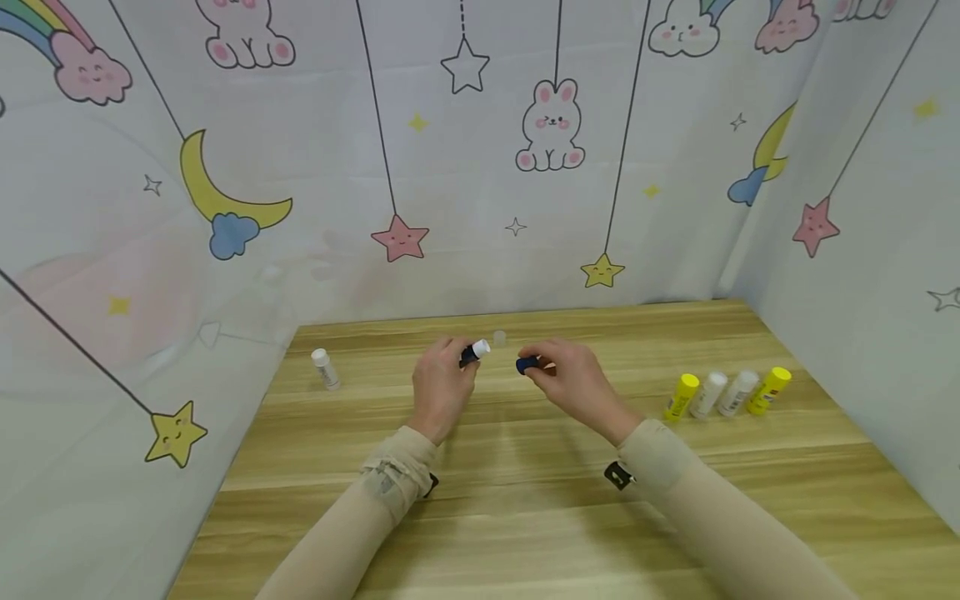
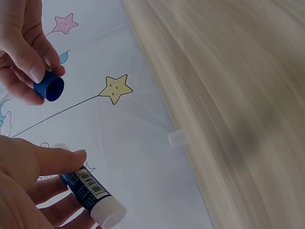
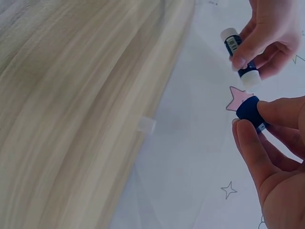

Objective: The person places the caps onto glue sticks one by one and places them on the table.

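My left hand (image 1: 442,383) holds a glue stick (image 2: 88,188) with a dark blue barcoded label and white ends, tilted between thumb and fingers. To its right, my right hand (image 1: 576,382) pinches a dark blue glue stick cap (image 3: 250,112) between thumb and fingertips. The cap is apart from the stick, and its open end (image 2: 55,89) shows in the left wrist view. Between the hands and farther back, a small translucent cap (image 1: 499,338) lies near the table's far edge.
A white glue stick (image 1: 326,369) stands at the table's left. At the right, a yellow glue stick (image 1: 682,397), two white ones (image 1: 708,395) and another yellow one (image 1: 769,391) stand in a row. A patterned curtain (image 1: 487,183) hangs behind the wooden table (image 1: 510,517).
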`<state>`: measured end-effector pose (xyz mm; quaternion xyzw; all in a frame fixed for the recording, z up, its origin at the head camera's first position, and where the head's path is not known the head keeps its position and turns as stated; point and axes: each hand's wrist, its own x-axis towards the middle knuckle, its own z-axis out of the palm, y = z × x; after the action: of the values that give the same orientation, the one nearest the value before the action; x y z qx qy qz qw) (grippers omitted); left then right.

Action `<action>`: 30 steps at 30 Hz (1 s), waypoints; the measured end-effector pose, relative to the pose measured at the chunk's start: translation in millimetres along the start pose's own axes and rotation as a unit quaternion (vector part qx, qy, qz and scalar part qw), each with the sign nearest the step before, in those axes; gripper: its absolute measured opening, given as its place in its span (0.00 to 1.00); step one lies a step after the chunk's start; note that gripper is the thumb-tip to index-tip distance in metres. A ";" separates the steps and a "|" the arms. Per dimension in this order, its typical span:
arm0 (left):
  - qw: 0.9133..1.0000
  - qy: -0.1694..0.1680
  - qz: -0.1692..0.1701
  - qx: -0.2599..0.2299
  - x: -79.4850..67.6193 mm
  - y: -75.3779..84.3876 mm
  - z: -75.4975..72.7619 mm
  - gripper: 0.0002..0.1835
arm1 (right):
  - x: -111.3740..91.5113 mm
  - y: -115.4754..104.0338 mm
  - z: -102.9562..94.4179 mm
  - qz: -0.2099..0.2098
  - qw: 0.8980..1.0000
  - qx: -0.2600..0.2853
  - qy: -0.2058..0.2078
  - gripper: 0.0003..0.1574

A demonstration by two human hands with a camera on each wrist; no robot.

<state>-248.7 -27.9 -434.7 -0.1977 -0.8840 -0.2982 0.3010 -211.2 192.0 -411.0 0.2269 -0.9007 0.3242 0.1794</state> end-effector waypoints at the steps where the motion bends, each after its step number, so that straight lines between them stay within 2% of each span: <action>1: 1.000 0.000 0.001 0.000 -0.1 0.8 0.3 0.15 | 0.7 -1.4 -0.3 -0.003 1.000 0.002 0.002 0.15; 14: 1.000 0.001 0.023 0.001 -2.1 9.2 3.9 0.15 | 12.2 -13.5 -5.4 -0.020 1.000 0.006 0.019 0.16; 30: 0.999 -0.009 0.046 -0.001 -5.3 17.5 4.5 0.14 | 15.3 -14.1 -2.4 -0.025 0.999 0.006 0.030 0.15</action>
<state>-237.4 -12.9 -433.9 -0.2414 -0.8761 -0.2835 0.3062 -216.1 179.4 -395.0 0.2401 -0.8871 0.3317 0.2131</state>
